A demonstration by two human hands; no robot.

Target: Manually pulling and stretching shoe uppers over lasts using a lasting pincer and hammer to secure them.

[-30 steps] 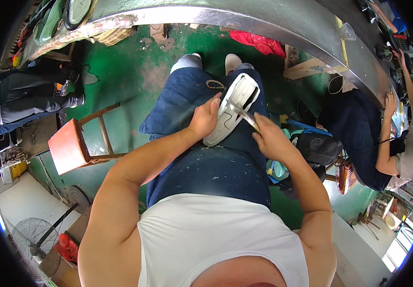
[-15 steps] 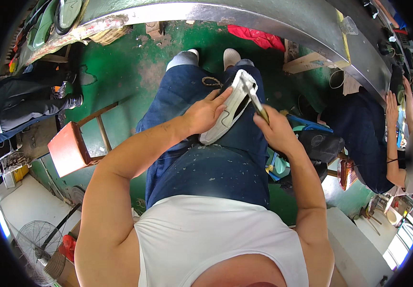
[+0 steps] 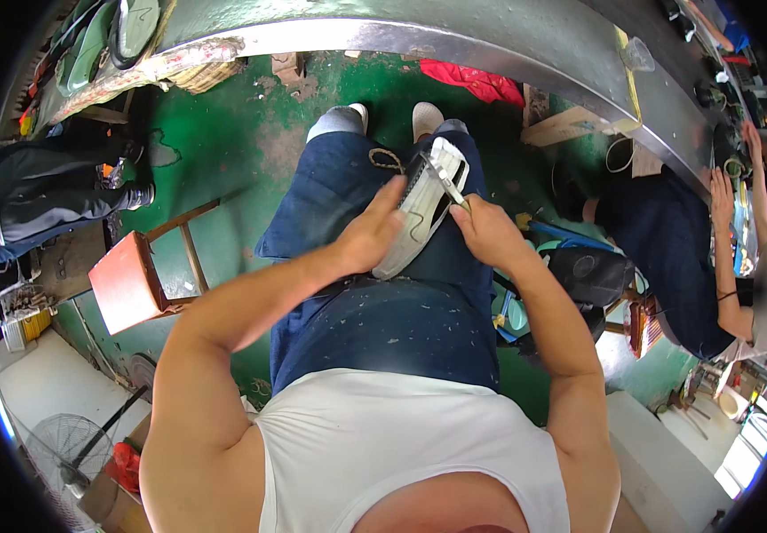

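Note:
A white shoe-shaped piece (image 3: 421,213) lies lengthwise on my lap over the blue apron, its narrow end away from me. A dark slot shows along its right side, and a dark curved mark near its close end. My right hand (image 3: 486,229) is closed round the handle of a metal hand tool (image 3: 445,185), which resembles pincers. The tool's head is over the far part of the piece. My left hand (image 3: 373,229) lies along the piece's left edge, fingers stretched out and slightly blurred. A loop of cord (image 3: 385,160) rests on the apron beyond it.
A metal-edged bench (image 3: 357,35) crosses the far side. An orange-topped stool (image 3: 126,280) stands at left, and a black bag-like thing (image 3: 589,274) at right. Another person's hand (image 3: 721,200) shows at far right. Red cloth (image 3: 476,82) lies under the bench.
The tool has turned, its head shifting left over the piece, and my right hand has moved slightly left. My left hand's fingers have drawn back to the piece's left edge.

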